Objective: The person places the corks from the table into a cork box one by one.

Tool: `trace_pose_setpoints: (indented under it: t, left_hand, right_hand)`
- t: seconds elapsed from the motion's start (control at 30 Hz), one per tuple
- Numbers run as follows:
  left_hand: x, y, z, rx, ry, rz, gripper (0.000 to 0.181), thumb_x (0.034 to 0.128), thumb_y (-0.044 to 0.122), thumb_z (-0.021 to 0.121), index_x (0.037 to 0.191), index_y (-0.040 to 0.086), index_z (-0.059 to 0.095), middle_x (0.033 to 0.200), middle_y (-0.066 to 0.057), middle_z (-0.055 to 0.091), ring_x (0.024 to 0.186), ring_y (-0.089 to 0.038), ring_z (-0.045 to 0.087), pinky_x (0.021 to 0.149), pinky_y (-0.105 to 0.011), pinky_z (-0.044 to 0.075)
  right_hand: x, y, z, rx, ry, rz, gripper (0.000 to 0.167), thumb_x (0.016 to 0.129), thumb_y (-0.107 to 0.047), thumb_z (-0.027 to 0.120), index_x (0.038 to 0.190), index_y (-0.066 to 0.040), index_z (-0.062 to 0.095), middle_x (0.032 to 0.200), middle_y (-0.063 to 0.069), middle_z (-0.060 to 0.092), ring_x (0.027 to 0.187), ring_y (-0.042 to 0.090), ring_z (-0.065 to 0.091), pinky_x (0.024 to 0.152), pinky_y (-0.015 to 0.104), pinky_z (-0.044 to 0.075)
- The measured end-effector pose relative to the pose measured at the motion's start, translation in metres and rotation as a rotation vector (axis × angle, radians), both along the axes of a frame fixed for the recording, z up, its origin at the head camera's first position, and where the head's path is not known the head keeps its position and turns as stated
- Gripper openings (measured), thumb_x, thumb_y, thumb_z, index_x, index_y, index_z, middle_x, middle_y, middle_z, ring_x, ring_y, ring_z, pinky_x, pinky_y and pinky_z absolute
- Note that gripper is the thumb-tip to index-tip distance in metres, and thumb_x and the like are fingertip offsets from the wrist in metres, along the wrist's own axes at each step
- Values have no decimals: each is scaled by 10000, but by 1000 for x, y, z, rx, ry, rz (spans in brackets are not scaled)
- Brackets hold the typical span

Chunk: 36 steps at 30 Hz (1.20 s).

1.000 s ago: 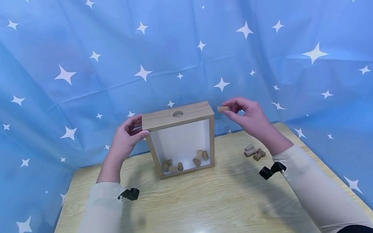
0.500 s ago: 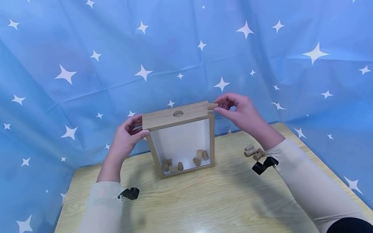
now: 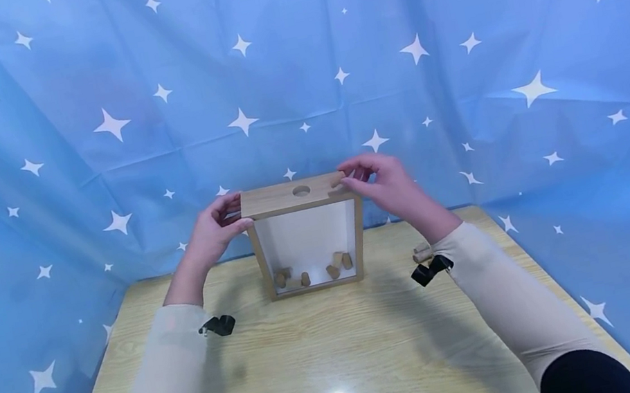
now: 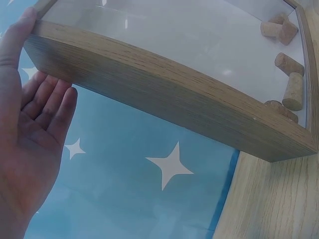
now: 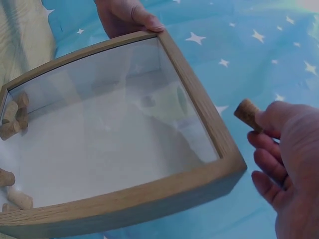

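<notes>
A wooden shadow box (image 3: 257,263) with a clear front stands upright on the table, a round hole (image 3: 301,191) in its top. Several corks (image 3: 333,271) lie at its bottom behind the pane. My left hand (image 3: 218,231) holds the box's upper left corner, thumb on the front edge and fingers at the back, as the left wrist view (image 4: 37,119) also shows. Between thumb and fingers my right hand (image 3: 382,184) pinches a cork (image 5: 247,113), just above the top's right end. The hole is out of sight in both wrist views.
A few loose corks (image 3: 422,253) lie on the wooden table (image 3: 317,351) to the right, partly hidden by the right sleeve. Behind the table hangs a blue curtain (image 3: 293,74) with white stars.
My right hand has moved left with the cork, from beside the box to over the right end of its top. The left hand and the box have stayed put.
</notes>
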State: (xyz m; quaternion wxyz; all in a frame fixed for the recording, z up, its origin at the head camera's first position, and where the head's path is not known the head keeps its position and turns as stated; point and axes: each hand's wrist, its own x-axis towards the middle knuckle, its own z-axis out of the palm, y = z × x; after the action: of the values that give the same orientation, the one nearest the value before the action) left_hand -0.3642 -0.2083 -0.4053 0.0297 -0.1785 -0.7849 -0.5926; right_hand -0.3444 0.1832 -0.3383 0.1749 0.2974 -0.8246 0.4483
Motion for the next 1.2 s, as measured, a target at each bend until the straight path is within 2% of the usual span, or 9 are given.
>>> trace_pose_setpoints:
  t: [0.17,0.33,0.63,0.9,1.2]
  left_hand:
    - [0,0,1,-4,-1,0,756,1013,287,857,1654,103,501,1540,-167,594,1447,-351,580,1193,-504,509]
    - [0,0,0,-2,-2,-1,748,1014,284,855,1651,105,507,1538,-163,598,1444,-348,583,1191,-506,510]
    - [1,0,1,-3,-4,3,746,1016,288,852,1654,114,505,1539,-159,595,1447,-346,580,1198,-509,503]
    - [2,0,0,-2,-8,-1,740,1018,281,851,1651,112,506,1533,-161,595,1445,-346,582,1188,-514,512]
    - [1,0,0,4,-4,-3,735,1014,282,855,1642,109,516,1523,-160,599,1433,-356,590,1171,-519,527]
  right_hand:
    - [-6,-12,6,46,26,11,241,1050,-132,790,1273,-43,801,1027,59,752,890,231,664,737,387,571]
    - [-12,-24,10,94,20,25,242,1056,-146,782,1286,-74,804,1035,33,746,896,205,667,735,340,578]
    - [-17,-45,19,158,20,46,225,1057,-105,768,1273,-59,812,1098,54,744,944,208,674,796,360,604]
    - [-23,-54,18,228,2,40,192,1060,-110,769,1231,-42,821,1085,63,740,956,217,681,825,353,603]
    - [-27,-58,17,268,-27,67,232,1052,-113,779,1265,-24,804,1107,71,739,987,224,689,855,362,614]
